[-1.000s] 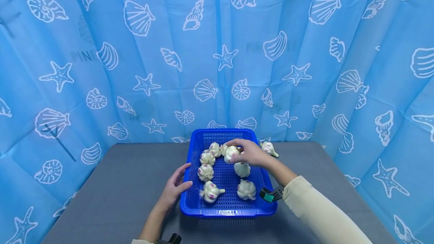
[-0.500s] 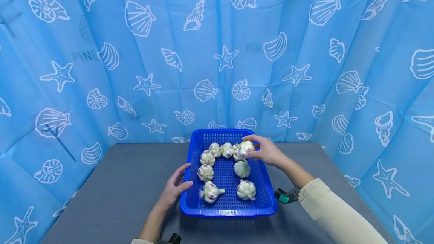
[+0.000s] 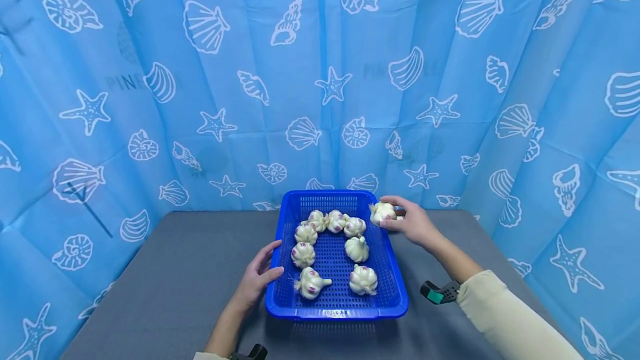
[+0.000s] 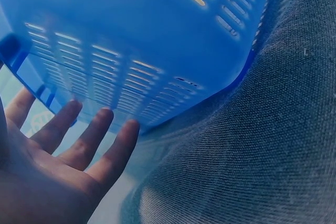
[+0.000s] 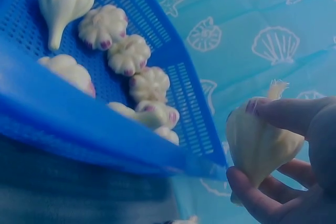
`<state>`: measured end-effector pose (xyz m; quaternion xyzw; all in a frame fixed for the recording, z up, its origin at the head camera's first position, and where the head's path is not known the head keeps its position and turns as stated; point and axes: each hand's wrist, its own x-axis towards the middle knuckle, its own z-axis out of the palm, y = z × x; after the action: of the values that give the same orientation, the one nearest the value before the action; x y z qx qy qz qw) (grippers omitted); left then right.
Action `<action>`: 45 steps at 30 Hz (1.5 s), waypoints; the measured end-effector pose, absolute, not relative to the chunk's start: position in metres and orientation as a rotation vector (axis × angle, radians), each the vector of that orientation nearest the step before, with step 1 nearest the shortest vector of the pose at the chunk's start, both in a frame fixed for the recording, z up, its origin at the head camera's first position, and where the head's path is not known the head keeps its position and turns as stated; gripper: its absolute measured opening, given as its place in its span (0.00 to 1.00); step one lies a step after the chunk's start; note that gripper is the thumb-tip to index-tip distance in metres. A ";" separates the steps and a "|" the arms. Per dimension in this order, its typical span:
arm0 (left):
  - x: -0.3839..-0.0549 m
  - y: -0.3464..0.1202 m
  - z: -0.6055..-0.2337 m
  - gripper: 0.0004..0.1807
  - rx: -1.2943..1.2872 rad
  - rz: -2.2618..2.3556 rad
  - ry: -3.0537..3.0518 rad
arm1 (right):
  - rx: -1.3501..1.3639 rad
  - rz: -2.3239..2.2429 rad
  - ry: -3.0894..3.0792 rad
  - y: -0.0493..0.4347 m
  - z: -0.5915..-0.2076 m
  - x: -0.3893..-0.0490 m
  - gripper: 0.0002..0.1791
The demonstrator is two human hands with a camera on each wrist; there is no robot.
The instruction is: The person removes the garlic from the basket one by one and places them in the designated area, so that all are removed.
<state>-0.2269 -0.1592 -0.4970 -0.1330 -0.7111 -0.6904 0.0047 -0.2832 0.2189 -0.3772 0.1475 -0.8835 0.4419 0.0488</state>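
My right hand pinches a white garlic bulb with purple marks, at the far right corner of the blue plastic basket. In the right wrist view, the thumb lies on top of that garlic bulb and fingers curl beneath it. My left hand rests at the basket's left side, thumb at the rim. Close up in the left wrist view, its spread, fairly straight fingers lie against the slotted outer wall. Inside, several garlic bulbs form an arch along the left, far and right sides.
Grey cloth covers the table under the basket. A blue curtain with white shell prints hangs close behind it. Part of another pale bulb shows at the bottom edge of the right wrist view.
My right hand has moved right with its garlic bulb, from over the basket's middle to its far right corner. Bulbs behind it now show. The left hand and basket have stayed put.
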 end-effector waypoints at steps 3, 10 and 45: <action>-0.227 -0.160 -0.497 0.31 -0.424 -2.176 -2.222 | 0.421 1.329 -2.694 0.224 -0.380 -0.283 0.29; -0.227 -0.160 -0.497 0.31 -0.470 -2.168 -2.193 | 0.328 1.308 -2.685 0.235 -0.389 -0.281 0.30; -0.225 -0.159 -0.495 0.30 -0.451 -2.163 -2.201 | 0.030 1.515 -2.658 0.279 -0.444 -0.283 0.32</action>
<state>-0.2248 -0.1595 -0.4951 -0.1445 -0.7058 -0.6934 0.0115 -0.2831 0.2786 -0.4435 0.0097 -0.8680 0.4949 0.0409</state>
